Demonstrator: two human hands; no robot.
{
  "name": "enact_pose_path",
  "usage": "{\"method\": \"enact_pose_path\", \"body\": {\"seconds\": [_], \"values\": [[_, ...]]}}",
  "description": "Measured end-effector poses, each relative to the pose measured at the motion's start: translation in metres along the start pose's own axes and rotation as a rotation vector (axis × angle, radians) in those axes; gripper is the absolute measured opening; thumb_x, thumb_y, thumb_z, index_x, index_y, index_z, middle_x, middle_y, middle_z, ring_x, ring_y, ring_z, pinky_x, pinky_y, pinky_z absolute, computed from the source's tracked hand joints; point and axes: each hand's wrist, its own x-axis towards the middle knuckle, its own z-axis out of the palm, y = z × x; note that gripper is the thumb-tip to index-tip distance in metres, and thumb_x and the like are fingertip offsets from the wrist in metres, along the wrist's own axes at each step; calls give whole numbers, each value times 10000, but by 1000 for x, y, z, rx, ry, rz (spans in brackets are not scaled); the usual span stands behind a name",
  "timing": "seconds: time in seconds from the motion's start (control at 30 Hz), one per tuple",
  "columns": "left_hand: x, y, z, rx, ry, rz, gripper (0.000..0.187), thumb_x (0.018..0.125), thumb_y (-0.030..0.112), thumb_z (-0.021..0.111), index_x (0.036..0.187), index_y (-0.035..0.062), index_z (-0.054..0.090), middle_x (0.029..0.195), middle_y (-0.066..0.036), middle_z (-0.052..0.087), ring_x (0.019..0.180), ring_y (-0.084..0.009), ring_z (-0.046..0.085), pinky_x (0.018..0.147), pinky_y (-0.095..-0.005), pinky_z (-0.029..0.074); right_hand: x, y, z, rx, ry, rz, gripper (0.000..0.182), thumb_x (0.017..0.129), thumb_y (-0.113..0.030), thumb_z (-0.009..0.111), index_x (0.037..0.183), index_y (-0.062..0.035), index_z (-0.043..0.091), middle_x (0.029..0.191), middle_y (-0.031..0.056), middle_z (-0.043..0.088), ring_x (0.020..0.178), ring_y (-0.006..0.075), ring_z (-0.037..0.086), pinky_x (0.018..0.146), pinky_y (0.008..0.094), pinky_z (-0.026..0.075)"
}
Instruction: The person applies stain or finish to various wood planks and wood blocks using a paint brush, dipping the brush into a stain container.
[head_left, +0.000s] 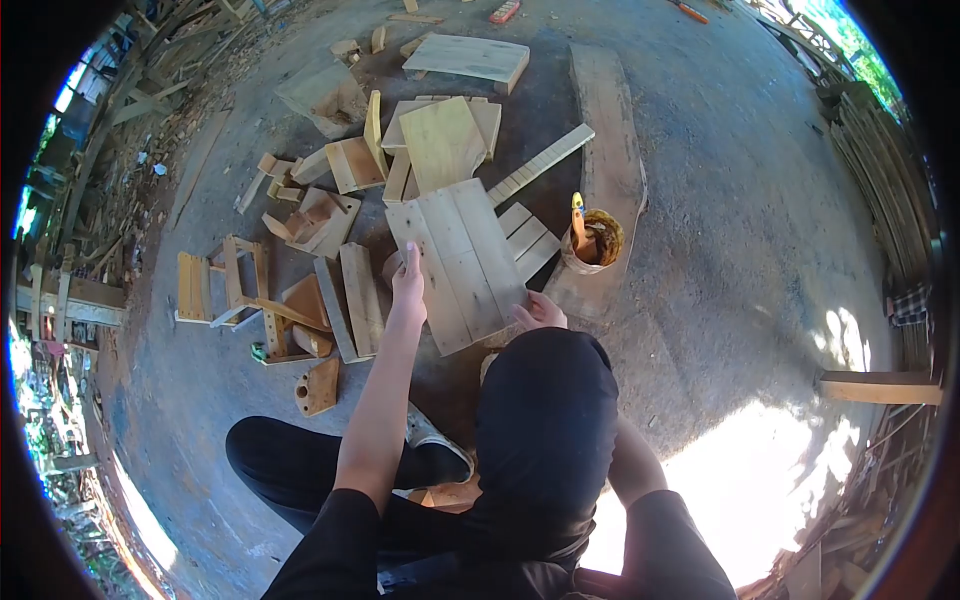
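A flat wooden panel of several joined planks is held in front of my knees, tilted. My left hand grips its left edge, thumb on the upper face and the other fingers hidden underneath. At the lower right corner, my right hand is closed on the edge, partly covered by my raised knee. Just beyond the panel lies a pale yellowish board. A slatted wooden piece and a long narrow strip lie to its right.
A tub with a brush stands on a long plank at right. Small wooden frames, boxes and thick boards crowd the left. Farther back sits a low wooden bench-like piece. Stacked boards line the right side.
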Motion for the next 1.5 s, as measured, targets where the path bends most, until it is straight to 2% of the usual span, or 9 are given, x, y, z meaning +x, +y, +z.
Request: {"method": "enact_pose_path", "body": {"seconds": [0.07, 0.23, 0.43, 0.57, 0.83, 1.0, 1.1, 1.33, 1.5], "values": [[21, -21, -10, -87, 5, -51, 885, 996, 709, 590, 1586, 72, 419, 1536, -136, 526, 1376, -316, 561, 1122, -545, 480, 10, -15, 3, -181, 26, -51, 638, 924, -333, 843, 1452, -57, 614, 1156, 147, 756, 1012, 208, 731, 877, 364, 572], [29, -71, -28, -433, -99, -94, 872, 1046, 682, 508, 1654, 89, 314, 1664, -126, 411, 1511, -339, 423, 1232, -581, 360, 22, -31, 8, -315, 51, -235, 750, 895, -359, 819, 1512, -44, 531, 1449, 269, 614, 1329, 401, 613, 1117, 443, 491], [8, -98, -16, -512, -43, -18, 804, 1086, 597, 505, 1664, 82, 289, 1683, -131, 379, 1535, -349, 373, 1250, -560, 335, 20, 14, 26, -394, 264, -408, 869, 866, -316, 857, 1577, -58, 429, 1636, 258, 414, 1429, 424, 511, 1168, 474, 446], [-16, -86, -1, -655, 68, -117, 675, 1084, 493, 582, 1593, 85, 410, 1559, -110, 524, 1439, -297, 497, 1211, -498, 406, -4, 24, 34, -190, 267, -70, 896, 854, -306, 881, 1586, -68, 422, 1586, 246, 495, 1379, 402, 576, 1144, 465, 470], [-37, -101, 29, -847, -169, -55, 338, 972, -21, 708, 1277, 93, 620, 1263, -40, 689, 1235, -194, 664, 1088, -371, 580, 20, 19, 11, 437, 100, 40, 552, 1082, -232, 641, 1565, -52, 441, 1333, 101, 685, 1041, 232, 740, 731, 361, 634], [-59, -106, 61, -888, -177, -151, 314, 982, -31, 687, 1269, 72, 610, 1268, -41, 681, 1248, -200, 656, 1154, -374, 548, 56, -22, -13, 435, 70, 62, 668, 1119, -358, 573, 1642, -21, 329, 1505, 120, 584, 1315, 274, 622, 1012, 427, 568], [-62, -112, 79, -914, -306, -122, 289, 1004, -47, 644, 1268, 61, 602, 1291, -50, 663, 1276, -195, 629, 1218, -399, 493, 56, -43, -21, 70, -6, 46, 875, 1098, -436, 580, 1679, 49, 140, 1666, 222, 394, 1567, 291, 346, 1263, 353, 265], [-65, -139, 95, -704, -392, -235, 405, 1101, 268, 593, 1422, 28, 533, 1429, -121, 606, 1374, -269, 565, 1242, -461, 431, 43, -36, -10, 85, -172, 78, 945, 1060, -390, 670, 1686, 45, 112, 1740, 181, 271, 1604, 234, 240, 1263, 327, 228], [-75, -147, 59, -250, -521, -352, 562, 1122, 539, 440, 1373, 50, 558, 1424, -146, 628, 1358, -282, 587, 1176, -461, 406, 38, 3, 4, 241, -61, 66, 754, 1022, -344, 726, 1578, 31, 382, 1537, 173, 547, 1422, 243, 514, 1156, 349, 397]]}}
